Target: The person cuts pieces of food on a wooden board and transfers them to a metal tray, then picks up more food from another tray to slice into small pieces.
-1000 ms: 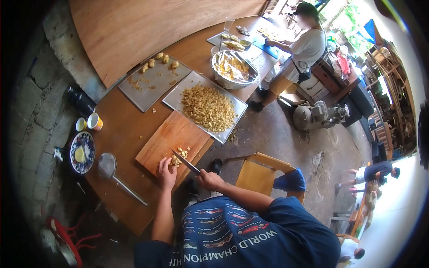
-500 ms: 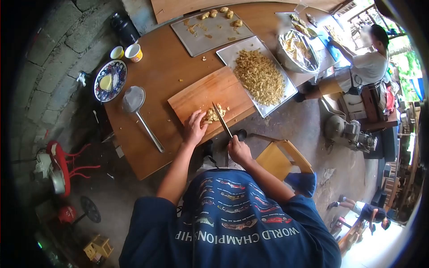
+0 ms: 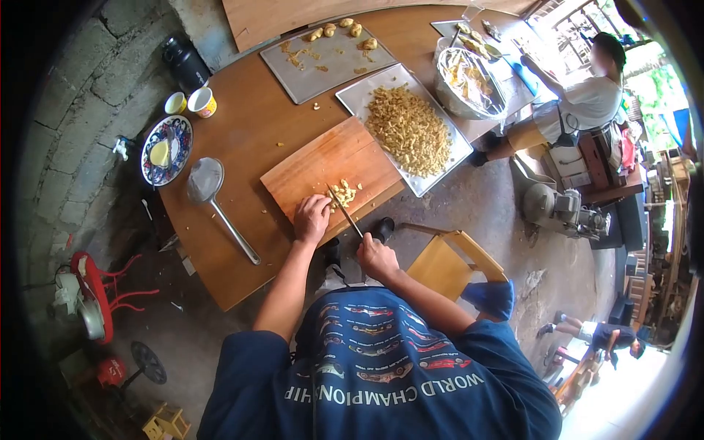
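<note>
chopped pieces (image 3: 343,192): a small pale cluster on the cutting board (image 3: 315,163), towards the board's near edge.
knife (image 3: 345,211): long axis from 5 o'clock at the handle to 11 o'clock at the tip; the blade's far end is at the cluster, though i cannot tell whether its edge meets the board.
right hand (image 3: 378,255): wrapped round the handle; the pieces lie at its 11 o'clock.
left hand (image 3: 312,214): the nearer hand, fingers bent and close together on the blade's 9 o'clock side, with the cluster at its 2 o'clock; whether it pins a piece is too small to tell.
board: long axis from 8 to 2 o'clock, under the left fingers.
heap (image 3: 407,130): many similar bits on a metal tray (image 3: 355,100), between 1 and 2 o'clock from the cluster.
ladle (image 3: 205,180): at 10 o'clock from the left hand, well apart.
</note>
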Available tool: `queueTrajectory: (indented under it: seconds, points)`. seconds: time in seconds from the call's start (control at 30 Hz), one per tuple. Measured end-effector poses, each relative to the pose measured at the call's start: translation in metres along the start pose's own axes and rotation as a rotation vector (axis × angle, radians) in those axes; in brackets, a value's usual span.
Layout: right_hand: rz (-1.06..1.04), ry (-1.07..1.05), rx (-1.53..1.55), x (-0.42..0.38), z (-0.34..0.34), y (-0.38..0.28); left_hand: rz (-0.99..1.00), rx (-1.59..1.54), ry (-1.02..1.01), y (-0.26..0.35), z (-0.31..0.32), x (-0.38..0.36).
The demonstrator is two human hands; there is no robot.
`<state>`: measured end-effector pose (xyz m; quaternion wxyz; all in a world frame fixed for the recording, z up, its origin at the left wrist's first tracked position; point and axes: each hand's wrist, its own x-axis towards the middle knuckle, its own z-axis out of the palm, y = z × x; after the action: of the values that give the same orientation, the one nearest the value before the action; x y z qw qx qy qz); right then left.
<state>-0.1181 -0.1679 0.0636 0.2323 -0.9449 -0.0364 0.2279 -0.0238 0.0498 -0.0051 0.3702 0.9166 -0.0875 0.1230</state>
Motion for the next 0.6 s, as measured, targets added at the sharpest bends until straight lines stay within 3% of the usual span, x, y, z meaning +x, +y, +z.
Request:
queueTrajectory:
  seconds: [0.23, 0.43, 0.53, 0.6]
  points:
    - [0.032, -0.095, 0.009, 0.018, 0.016, 0.004, -0.009, 0.001, -0.013, -0.003, 0.003, 0.003]
    - [-0.082, -0.03, -0.087, 0.074, 0.025, 0.002, 0.038, -0.056, 0.021, 0.001, -0.002, -0.003]
    - [-0.044, -0.029, -0.052, 0.08, 0.014, -0.003, 0.032, -0.086, 0.036, -0.001, -0.006, -0.005]
    - [-0.05, -0.001, -0.023, 0.073, 0.013, 0.0, -0.045, -0.142, -0.031, -0.005, -0.007, -0.004]
